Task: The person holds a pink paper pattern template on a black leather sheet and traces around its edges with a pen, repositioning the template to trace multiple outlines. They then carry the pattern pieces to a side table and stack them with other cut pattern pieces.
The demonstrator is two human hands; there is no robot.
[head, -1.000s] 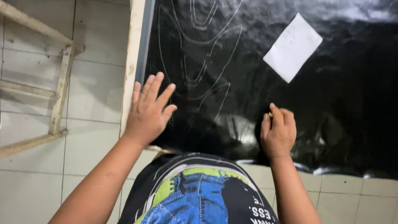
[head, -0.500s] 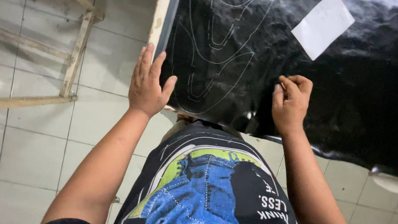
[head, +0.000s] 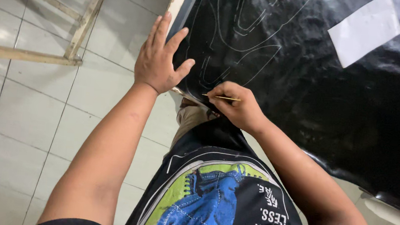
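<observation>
Nearest the body, the right hand (head: 239, 106) pinches a thin yellow marking stick (head: 221, 97) at the near edge of the black sheet (head: 317, 98) spread over the counter (head: 181, 0). The left hand (head: 159, 58) lies released, flat, fingers spread, pressing the sheet's corner at the counter's edge. For a clean line, that palm should pin the sheet taut while the stick's tip follows the pale traced outlines (head: 238, 31) beyond. Farther off lies a white paper piece (head: 364, 28); a wooden frame (head: 80, 25) stands on the tiled floor (head: 26, 112).
</observation>
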